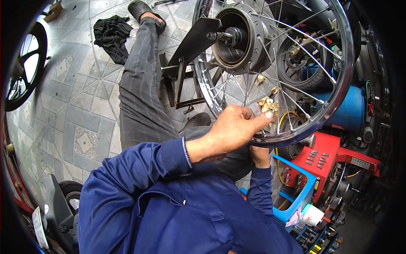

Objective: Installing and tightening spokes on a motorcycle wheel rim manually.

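Observation:
A spoked wheel (343,93) with a chrome rim hangs on a black metal stand (192,42), its hub (255,51) facing me. My left hand (234,129) is at the lower inner edge of the rim, thumb and fingers closed around something small beside the spoke (279,84) ends; what it grips is too small to make out. My right hand (259,154) is just under the rim, its fingers mostly hidden behind the rim and my left hand. Crumpled gold-coloured bits (266,103) show through the spokes beyond my left thumb.
Behind are a tyre (312,80), a blue drum (347,111) and a red machine (323,163) with small parts on top. A blue plastic stool (302,169) holds a white container (313,216). A black cloth (111,40) lies on the tiles. Other wheels (26,67) stand at left.

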The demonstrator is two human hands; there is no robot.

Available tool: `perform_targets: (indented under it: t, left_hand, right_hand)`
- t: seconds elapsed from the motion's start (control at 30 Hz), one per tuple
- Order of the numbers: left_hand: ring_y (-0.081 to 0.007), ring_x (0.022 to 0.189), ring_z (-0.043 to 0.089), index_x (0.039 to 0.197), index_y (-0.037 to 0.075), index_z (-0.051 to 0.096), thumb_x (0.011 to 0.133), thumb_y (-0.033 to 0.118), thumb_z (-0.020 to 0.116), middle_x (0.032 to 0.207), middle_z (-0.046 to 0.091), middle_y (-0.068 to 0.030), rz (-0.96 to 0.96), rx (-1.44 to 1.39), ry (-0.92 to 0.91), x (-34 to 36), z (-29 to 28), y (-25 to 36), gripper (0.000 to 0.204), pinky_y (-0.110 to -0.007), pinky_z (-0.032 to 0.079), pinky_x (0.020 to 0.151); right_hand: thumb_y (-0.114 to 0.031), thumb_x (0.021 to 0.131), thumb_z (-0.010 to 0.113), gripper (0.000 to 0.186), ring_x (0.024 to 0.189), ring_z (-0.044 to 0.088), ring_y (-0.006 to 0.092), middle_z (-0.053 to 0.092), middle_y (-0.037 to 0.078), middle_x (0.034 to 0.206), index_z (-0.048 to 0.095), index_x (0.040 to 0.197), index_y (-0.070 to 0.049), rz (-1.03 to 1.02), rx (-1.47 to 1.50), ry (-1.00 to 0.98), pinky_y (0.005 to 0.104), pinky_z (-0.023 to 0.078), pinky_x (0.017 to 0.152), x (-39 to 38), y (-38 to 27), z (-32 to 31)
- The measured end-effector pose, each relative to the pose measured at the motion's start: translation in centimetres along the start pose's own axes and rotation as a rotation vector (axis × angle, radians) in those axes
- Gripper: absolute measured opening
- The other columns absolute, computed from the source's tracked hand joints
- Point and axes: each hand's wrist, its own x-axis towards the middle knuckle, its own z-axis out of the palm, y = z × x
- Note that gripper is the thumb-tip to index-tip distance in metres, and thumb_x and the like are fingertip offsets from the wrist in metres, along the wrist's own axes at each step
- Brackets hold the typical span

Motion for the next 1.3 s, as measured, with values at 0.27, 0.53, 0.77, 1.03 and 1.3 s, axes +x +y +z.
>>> perform_targets:
  t: [0.27,0.53,0.77,1.03,1.3]
  left_hand:
    - [-0.0076,0.071,0.059,0.088,-0.004,0.075,0.093,0.027,0.072,0.078,0.071,-0.0074,0.032,-0.035,-0.069,0.2,-0.1,0.0,0.031,-0.026,0.047,0.064]
    - [-0.0082,0.057,0.058,0.116,-0.008,0.064,0.097,0.015,0.065,0.094,0.071,-0.0135,0.789,0.167,0.147,-1.9,-0.4,1.8,0.03,-0.026,0.044,0.051]
    - [-0.0092,0.047,0.057,0.104,-0.011,0.067,0.1,0.006,0.057,0.082,0.071,-0.0113,0.032,-0.28,-0.351,-0.6,0.9,4.4,0.02,-0.025,0.046,0.048]
    - [-0.0116,0.076,0.064,0.096,-0.006,0.069,0.099,0.008,0.06,0.081,0.071,-0.0084,0.302,-0.008,-0.208,0.4,1.1,1.1,0.017,-0.032,0.053,0.068]
    - [-0.008,0.052,0.052,0.097,-0.004,0.067,0.101,0.017,0.065,0.064,0.06,-0.0036,0.187,-0.117,-0.31,0.8,0.8,4.2,0.022,-0.025,0.043,0.051]
  right_hand:
    - [-0.009,0.095,0.069,0.039,0.108,0.064,0.0171,0.064,0.01,0.12,0.055,0.129,0.004,0.031,0.114,0.102,0.0307,0.051,0.095,-0.5,-0.2,0.0]
    - [-0.002,0.085,0.073,0.064,0.117,0.061,0.0194,0.059,0.013,0.133,0.045,0.143,0.005,-0.217,0.165,0.1,0.0352,0.047,0.105,-4.6,-8.6,2.4]
    - [-0.031,0.087,0.083,0.06,0.105,0.065,0.0176,0.067,0.008,0.114,0.056,0.128,0.003,-0.236,-0.273,0.28,0.0321,0.049,0.096,-5.0,-5.6,1.9]
    - [-0.014,0.096,0.068,0.029,0.109,0.063,0.0197,0.067,0.012,0.119,0.063,0.119,0.004,-0.366,-0.219,0.326,0.0341,0.048,0.097,-3.8,-6.6,4.0]
    - [-0.012,0.101,0.059,0.029,0.09,0.066,0.0151,0.069,0.009,0.108,0.061,0.125,0.004,-0.522,0.02,0.442,0.0274,0.052,0.08,-1.5,-7.5,4.3]
